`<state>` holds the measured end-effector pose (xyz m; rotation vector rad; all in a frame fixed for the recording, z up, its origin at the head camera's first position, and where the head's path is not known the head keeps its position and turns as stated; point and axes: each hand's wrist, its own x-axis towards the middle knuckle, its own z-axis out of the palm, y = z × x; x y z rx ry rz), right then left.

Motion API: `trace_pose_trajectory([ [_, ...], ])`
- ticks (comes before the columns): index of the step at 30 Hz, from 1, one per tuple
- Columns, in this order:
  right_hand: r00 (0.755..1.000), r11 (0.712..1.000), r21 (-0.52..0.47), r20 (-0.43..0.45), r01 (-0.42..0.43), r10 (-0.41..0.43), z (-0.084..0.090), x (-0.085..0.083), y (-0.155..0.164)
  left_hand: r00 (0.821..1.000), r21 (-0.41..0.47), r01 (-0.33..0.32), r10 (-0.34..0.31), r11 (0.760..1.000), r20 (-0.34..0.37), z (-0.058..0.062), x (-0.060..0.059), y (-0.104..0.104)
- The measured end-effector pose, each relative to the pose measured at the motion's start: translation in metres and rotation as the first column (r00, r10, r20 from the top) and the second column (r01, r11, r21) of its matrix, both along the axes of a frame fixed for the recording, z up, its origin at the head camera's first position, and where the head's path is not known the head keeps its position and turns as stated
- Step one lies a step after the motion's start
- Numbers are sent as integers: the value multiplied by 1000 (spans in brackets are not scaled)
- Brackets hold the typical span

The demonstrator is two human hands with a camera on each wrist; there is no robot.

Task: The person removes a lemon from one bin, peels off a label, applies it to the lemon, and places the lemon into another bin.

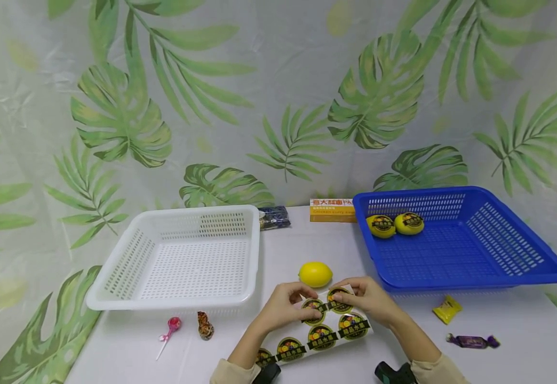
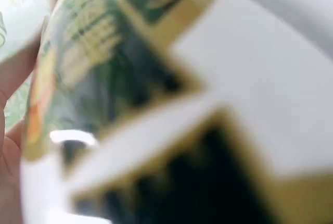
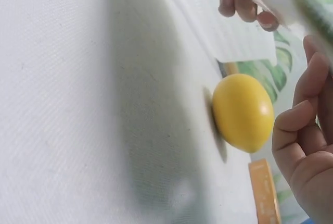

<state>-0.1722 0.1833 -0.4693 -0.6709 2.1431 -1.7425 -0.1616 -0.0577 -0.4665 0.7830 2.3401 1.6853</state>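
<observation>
Both hands hold a sheet of round fruit stickers above the white table. The left hand pinches its upper edge near the middle, thumb over one sticker. At the upper right corner the right hand grips the sheet, its thumb on another round sticker. In the left wrist view the sheet fills most of the picture, blurred and close. Just beyond the hands a plain yellow lemon lies on the table; the right wrist view shows this lemon beside the curled fingers.
A white basket stands left, a blue basket right with two stickered lemons in it. An orange box and a dark packet lie behind. Near the front are a lollipop and wrapped candies.
</observation>
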Motion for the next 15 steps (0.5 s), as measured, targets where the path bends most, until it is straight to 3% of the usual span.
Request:
trace_pose_trajectory([
  [9,1000,999,-26,-6,-23,23,-1,2,-3,1000,-62,18,-19,998,-21,1,0,1],
  [15,1000,1000,17,-10,-9,9,-3,3,-4,1000,-56,6,-5,998,7,3,-3,-2],
])
